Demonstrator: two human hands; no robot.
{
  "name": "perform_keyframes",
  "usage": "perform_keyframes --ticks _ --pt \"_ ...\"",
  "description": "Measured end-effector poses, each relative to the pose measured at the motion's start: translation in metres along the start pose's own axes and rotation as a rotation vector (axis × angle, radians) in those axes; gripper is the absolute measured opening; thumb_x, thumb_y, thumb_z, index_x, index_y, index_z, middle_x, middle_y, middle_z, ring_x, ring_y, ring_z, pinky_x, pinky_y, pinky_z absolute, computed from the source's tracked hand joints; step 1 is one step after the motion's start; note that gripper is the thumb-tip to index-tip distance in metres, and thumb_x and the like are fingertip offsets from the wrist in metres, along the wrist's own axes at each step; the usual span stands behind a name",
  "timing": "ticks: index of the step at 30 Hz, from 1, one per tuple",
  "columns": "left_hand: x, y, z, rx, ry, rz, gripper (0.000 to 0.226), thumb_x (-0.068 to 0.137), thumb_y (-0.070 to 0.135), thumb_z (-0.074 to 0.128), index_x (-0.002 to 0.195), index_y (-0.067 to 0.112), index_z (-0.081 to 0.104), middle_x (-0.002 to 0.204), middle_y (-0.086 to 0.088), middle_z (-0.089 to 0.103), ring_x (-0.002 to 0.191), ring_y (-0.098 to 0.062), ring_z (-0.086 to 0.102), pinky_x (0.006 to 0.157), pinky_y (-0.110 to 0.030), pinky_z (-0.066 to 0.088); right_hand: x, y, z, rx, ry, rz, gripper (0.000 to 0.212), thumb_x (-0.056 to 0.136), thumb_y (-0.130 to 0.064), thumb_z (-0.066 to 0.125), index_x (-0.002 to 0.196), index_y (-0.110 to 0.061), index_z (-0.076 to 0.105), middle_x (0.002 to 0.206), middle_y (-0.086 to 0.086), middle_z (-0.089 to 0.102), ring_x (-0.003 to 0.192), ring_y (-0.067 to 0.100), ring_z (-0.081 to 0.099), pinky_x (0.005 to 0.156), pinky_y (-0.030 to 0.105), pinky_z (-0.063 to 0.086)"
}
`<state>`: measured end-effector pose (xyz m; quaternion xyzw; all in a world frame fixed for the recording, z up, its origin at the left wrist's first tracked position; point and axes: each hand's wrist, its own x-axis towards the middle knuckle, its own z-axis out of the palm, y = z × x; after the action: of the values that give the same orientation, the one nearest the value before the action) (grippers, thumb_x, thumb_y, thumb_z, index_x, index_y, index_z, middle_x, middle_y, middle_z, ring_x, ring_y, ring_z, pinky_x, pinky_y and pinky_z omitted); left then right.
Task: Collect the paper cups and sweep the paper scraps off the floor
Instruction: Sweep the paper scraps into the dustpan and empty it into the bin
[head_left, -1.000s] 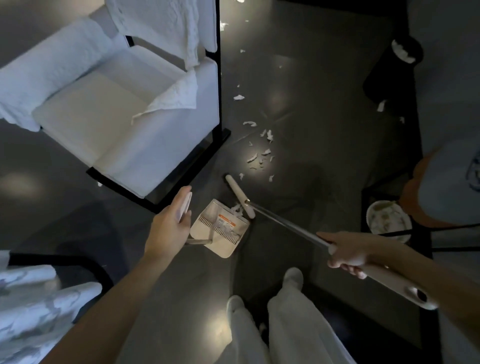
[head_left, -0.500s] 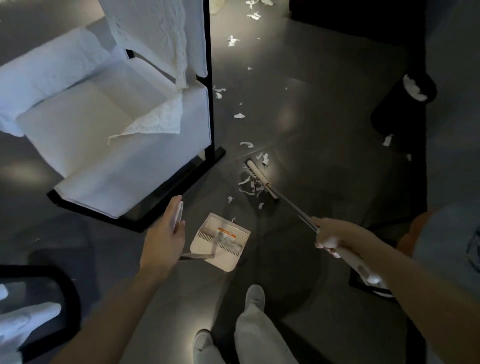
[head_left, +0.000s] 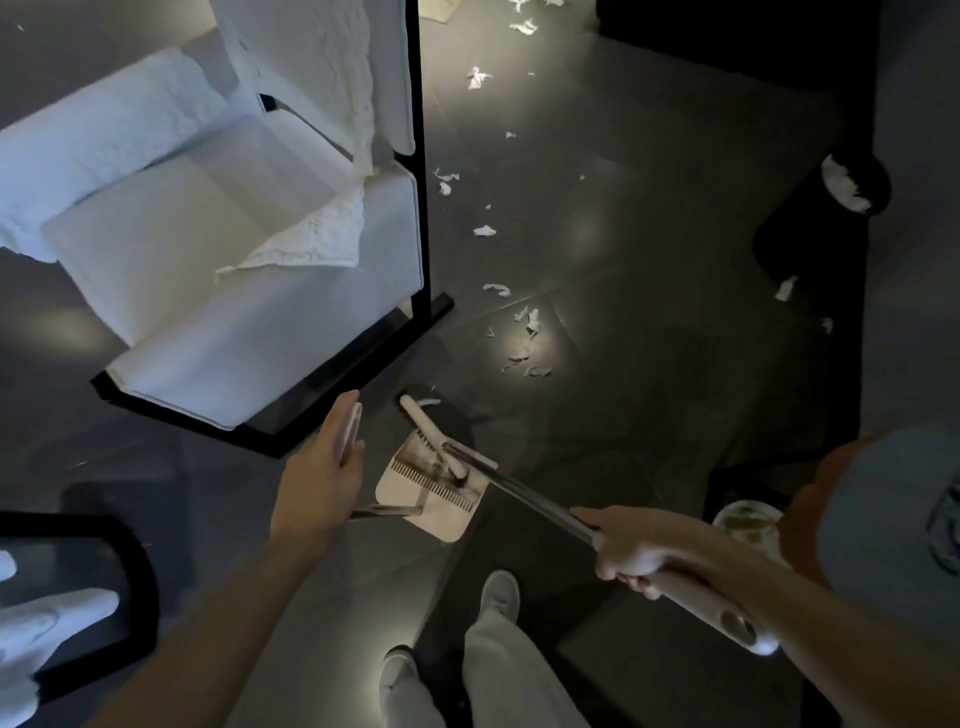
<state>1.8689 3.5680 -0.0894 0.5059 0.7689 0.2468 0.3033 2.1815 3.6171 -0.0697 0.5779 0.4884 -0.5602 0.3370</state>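
Many paper scraps lie on the dark floor, so I judge that the sweeping is only partly done. The nearest group is a little ahead of both grips, and more pieces are scattered well beyond it, along the side of the white armchair and near the black bin, which stands far ahead of the right grip.

The right grip is closed firmly around the long handle of the broom, fingers wrapped under it. The left grip is closed around the upright pale handle of the dustpan. The pan rests on the floor between the two grips, and the broom head lies across its mouth. One small scrap sits just beside the far end of the head. I cannot tell how much paper is already inside the pan, because it is dim there.

For the cups, I see no paper cup on the floor. A round pale vessel is just beside the right grip, on its outer side, but I cannot say whether it is a cup. I think several more strokes are needed.
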Motion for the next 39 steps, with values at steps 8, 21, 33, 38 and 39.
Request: perform_keyframes --ticks 8,21,33,38,39 --pt "-0.024 -0.019 -0.046 -0.01 0.07 -0.005 0.056 0.097 0.023 0.052 0.132 0.059 0.028 0.127 0.02 0.054 0.116 -0.008 0.054 0.086 -0.022 0.04 -0.025 -0.02 -0.015 0.017 0.129 -0.079 0.081 0.092 -0.002 0.052 0.152 -0.033 0.008 0.075 0.009 0.051 0.049 0.01 0.046 0.04 0.019 0.041" --pt "-0.06 -0.096 -0.086 -0.037 0.073 -0.092 0.058 0.096 0.018 0.053 0.13 0.059 0.031 0.135 0.004 0.055 0.122 -0.017 0.053 0.099 -0.035 0.043 0.042 -0.095 -0.001 -0.023 0.231 -0.015 0.068 0.092 -0.001 0.049 0.15 -0.024 0.021 0.081 0.013 0.052 0.057 0.015 0.049 0.048 0.024 0.044" --pt "-0.034 -0.121 -0.096 -0.047 0.055 -0.079 0.056 0.096 0.019 0.05 0.129 0.059 0.03 0.128 -0.002 0.059 0.116 -0.024 0.056 0.089 -0.031 0.041 -0.001 -0.107 0.11 -0.087 -0.037 0.093 0.049 0.094 -0.009 0.052 0.141 -0.016 0.039 0.074 0.006 0.053 0.053 0.008 0.047 0.047 0.018 0.043" --pt "-0.044 -0.129 -0.107 0.007 0.042 -0.048 0.052 0.097 0.017 0.049 0.133 0.05 0.03 0.115 -0.01 0.062 0.104 -0.029 0.06 0.082 -0.037 0.048 -0.039 -0.113 0.117 -0.068 -0.009 -0.006 0.075 0.094 -0.005 0.051 0.153 -0.028 0.011 0.074 0.007 0.051 0.052 0.009 0.047 0.044 0.018 0.043" --pt "-0.046 -0.13 -0.11 0.017 0.036 -0.047 0.052 0.097 0.017 0.049 0.132 0.05 0.03 0.113 -0.01 0.062 0.103 -0.03 0.061 0.082 -0.039 0.049 -0.043 -0.115 0.116 -0.072 0.02 -0.02 0.078 0.094 -0.004 0.051 0.153 -0.031 0.007 0.076 0.007 0.05 0.052 0.01 0.048 0.043 0.018 0.043"
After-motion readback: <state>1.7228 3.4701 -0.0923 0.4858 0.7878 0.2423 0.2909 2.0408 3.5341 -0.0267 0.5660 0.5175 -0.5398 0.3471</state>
